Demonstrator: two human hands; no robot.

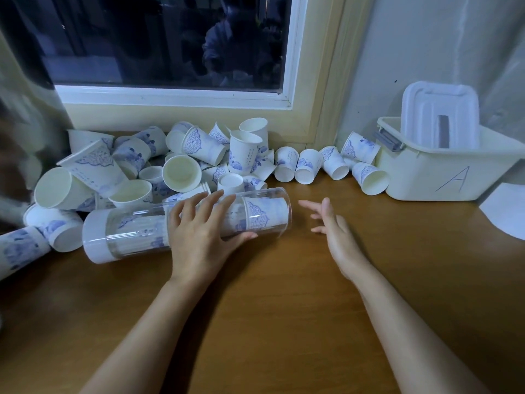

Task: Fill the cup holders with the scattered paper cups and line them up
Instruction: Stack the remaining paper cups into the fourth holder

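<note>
A clear plastic cup holder [133, 231] with a white cap on its left end lies on its side on the wooden table [284, 294]. A stack of blue-patterned paper cups [264, 216] fills it. My left hand [199, 237] grips the tube around its middle, fingers over the top and thumb on the near side. My right hand [335, 231] hovers open just right of the tube's open end, touching nothing. A heap of scattered paper cups [159, 166] lies behind the tube under the window, and a row of them [326, 166] trails to the right.
A cream plastic bin [443, 174] marked "A" stands at the right with a white lid [440, 115] propped inside it. A white sheet of paper [505, 209] lies at the far right edge. Another stack of cups [20, 248] lies at the left edge.
</note>
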